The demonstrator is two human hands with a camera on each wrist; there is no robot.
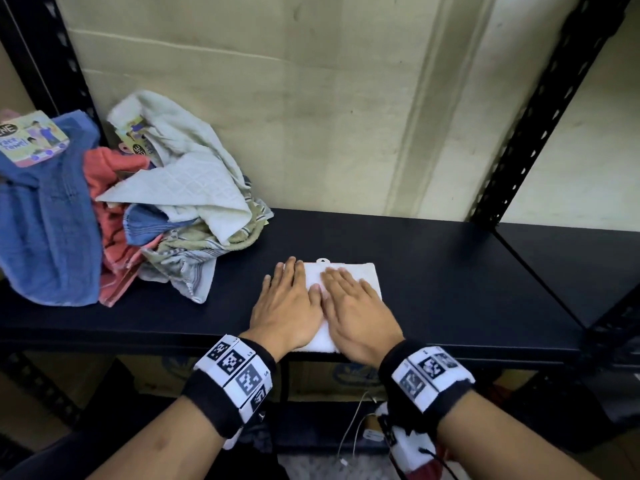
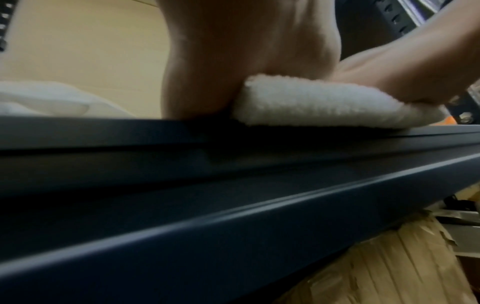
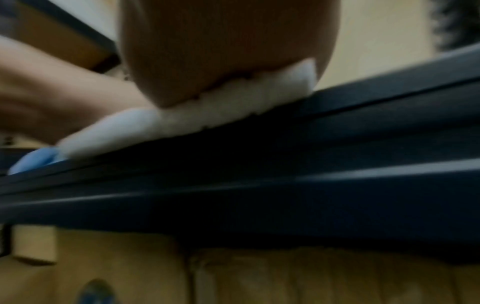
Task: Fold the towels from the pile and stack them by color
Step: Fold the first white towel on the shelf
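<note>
The folded white towel (image 1: 346,282) lies at the shelf (image 1: 450,271) front edge, right of the pile (image 1: 156,188). Left hand (image 1: 287,306) and right hand (image 1: 356,313) press it flat, fingers straight, no grip. It looks soft, light and limp; lifting it probably wants support under both side edges.

Black metal shelf (image 1: 433,271), part of a slotted-upright rack; flat dark board with a rolled front lip. Directly on it: one folded white towel (image 1: 360,275) at the front edge near the middle, its near end slightly over the lip, a white hang tab (image 1: 322,261) at its far edge; one loose pile of towels (image 1: 138,202) at the left, white, blue, coral and striped green, two bearing printed labels.
</note>
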